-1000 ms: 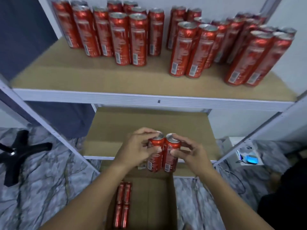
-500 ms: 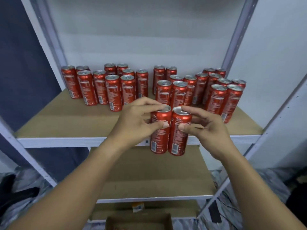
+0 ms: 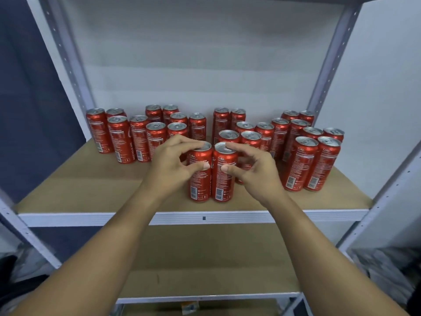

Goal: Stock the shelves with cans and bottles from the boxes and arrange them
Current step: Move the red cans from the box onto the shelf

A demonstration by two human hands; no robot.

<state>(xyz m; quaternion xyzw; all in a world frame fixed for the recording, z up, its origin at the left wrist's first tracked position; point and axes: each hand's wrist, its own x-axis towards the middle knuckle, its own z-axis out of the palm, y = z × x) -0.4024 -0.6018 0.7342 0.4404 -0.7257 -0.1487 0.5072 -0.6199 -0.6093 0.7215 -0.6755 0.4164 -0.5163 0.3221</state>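
Right now two red cans stand upright, touching side by side, near the front edge of the shelf (image 3: 79, 190). Her left hand (image 3: 173, 165) grasps the left can (image 3: 200, 176), thumb across its front; the right hand (image 3: 252, 169) grasps the right can (image 3: 224, 176). More red cans (image 3: 303, 160) stand in clusters behind.

Two bare forearms reach in from the lower corners of the head view, with no sleeve, watch, band or glove visible anywhere along them. The left hand (image 3: 174, 166) and right hand (image 3: 251, 171) are ringless. Thumbnails are short, trimmed and unpainted. Wrists are slim, and the forearms broaden toward the elbows.
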